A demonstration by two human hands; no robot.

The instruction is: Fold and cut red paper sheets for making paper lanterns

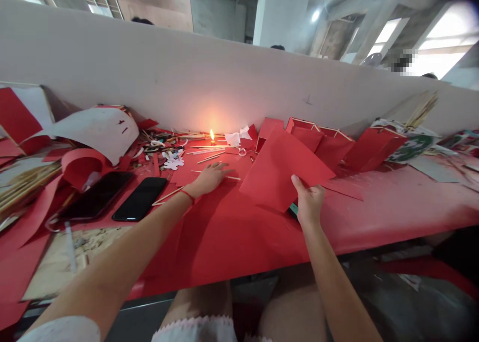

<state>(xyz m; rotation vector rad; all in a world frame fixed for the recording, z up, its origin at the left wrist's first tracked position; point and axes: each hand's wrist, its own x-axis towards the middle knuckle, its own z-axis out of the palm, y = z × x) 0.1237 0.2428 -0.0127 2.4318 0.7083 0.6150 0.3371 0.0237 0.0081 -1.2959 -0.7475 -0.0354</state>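
Grips a red sheet (284, 165) in the right hand (310, 200), with thumb on top and fingers folded beneath, tilted above the desk (366, 217) between its front and back edges. Spreads the left hand (210, 177) loosely, palm down, over a stick (234, 178) left of the sheet; cannot tell whether pinching it. Has red boxes (374, 150) already formed near the back edge, right of a lit candle (212, 135). Shows no stick on the sheet's visible face: seemingly early on, with shaping undone.
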